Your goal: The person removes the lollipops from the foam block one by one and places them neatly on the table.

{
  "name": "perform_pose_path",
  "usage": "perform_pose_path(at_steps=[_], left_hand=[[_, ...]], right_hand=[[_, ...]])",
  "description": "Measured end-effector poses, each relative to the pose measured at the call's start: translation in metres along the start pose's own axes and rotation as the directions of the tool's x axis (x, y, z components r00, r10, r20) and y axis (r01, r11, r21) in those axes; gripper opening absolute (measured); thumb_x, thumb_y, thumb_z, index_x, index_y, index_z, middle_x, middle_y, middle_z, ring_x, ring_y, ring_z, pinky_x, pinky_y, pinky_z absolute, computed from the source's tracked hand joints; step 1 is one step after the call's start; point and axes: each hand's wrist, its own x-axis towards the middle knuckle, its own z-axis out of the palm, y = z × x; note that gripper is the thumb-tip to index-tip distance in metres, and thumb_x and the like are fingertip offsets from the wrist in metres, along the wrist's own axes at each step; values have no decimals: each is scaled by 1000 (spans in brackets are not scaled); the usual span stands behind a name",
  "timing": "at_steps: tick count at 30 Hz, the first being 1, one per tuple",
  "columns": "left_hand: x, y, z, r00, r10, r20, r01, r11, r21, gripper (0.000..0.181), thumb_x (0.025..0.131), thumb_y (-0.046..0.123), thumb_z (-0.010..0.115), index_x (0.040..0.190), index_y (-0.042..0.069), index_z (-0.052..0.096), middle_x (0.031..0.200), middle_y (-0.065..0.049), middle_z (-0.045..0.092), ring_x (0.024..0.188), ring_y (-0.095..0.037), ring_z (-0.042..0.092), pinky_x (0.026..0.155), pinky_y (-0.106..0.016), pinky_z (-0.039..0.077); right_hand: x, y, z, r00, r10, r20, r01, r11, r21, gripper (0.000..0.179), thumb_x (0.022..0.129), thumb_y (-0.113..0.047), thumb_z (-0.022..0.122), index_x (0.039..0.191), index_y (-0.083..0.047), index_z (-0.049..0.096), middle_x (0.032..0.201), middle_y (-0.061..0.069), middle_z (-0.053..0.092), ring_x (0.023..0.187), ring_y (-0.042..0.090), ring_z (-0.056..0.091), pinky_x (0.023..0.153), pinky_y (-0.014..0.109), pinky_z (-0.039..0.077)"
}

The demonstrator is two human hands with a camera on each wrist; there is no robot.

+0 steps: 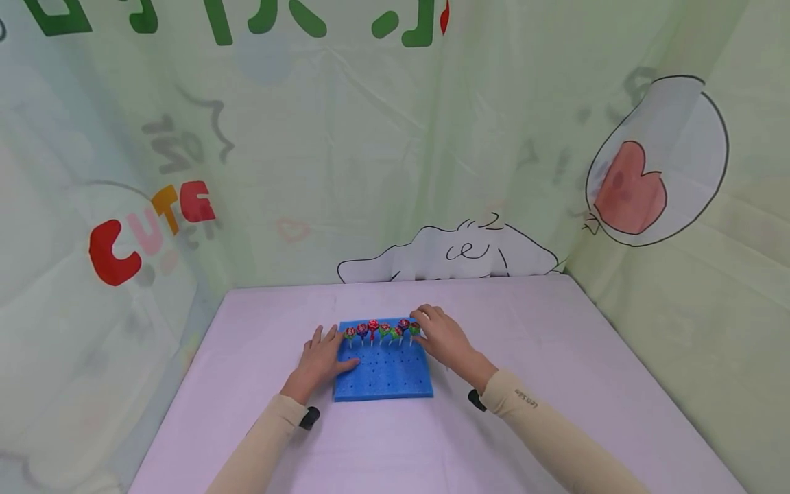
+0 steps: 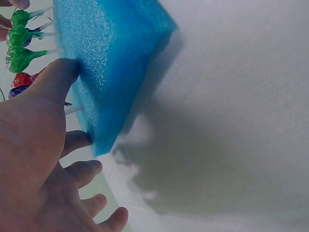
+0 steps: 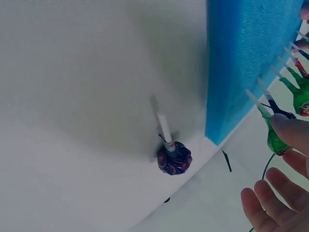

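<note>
A blue foam board [image 1: 385,381] with small holes lies on the table. Along its far edge, several wrapped lollipops [image 1: 373,325] in red, green and purple stand in a row on white sticks. My left hand [image 1: 317,358] rests at the board's left edge, its thumb on the top face and the other fingers spread, as the left wrist view shows. At the row's right end, my right hand [image 1: 447,339] pinches a green lollipop [image 3: 276,140] by its head between thumb and index finger. That lollipop's stick meets the board.
A loose purple lollipop [image 3: 174,158] lies on the table beside the board in the right wrist view; the head view does not show it. The table [image 1: 296,453] has a pale cover. Printed curtains [image 1: 382,151] stand behind it and at both sides.
</note>
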Motion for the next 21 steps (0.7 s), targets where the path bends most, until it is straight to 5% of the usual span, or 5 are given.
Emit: perform_pose_path(at_steps=[21], left_hand=[[4, -4, 3, 1000, -1, 2, 1, 1000, -16, 81, 90, 51, 70, 151, 4, 43, 162, -21, 31, 153, -48, 16, 119, -66, 23]], right_hand=[[-2, 2, 14, 994, -43, -98, 41, 999, -20, 37, 86, -13, 80, 119, -10, 61, 123, 12, 63, 111, 28, 63, 89, 40, 58]])
